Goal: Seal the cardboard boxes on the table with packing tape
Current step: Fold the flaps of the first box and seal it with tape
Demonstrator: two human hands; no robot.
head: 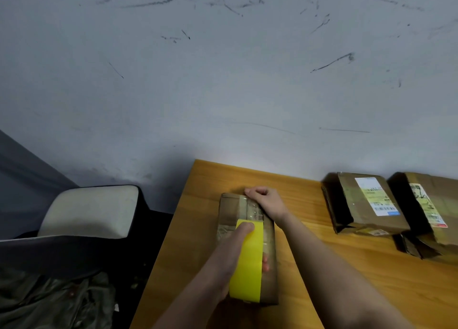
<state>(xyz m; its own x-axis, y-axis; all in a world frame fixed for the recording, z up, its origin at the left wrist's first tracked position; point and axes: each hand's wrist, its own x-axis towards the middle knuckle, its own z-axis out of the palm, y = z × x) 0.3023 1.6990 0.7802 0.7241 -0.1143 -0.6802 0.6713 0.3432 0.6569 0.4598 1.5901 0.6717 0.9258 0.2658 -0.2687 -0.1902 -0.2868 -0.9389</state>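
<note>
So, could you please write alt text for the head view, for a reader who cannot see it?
A person's left hand grips a yellow roll of packing tape on top of a cardboard box, while the right hand holds the box's far end. The box lies on a wooden table by a scuffed wall; two more labelled boxes lie to the right.

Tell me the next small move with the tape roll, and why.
Probably draw the yellow roll in the left hand back along the box toward its near end: the right hand pins the tape's start at the far end, and the near part looks untaped.
</note>
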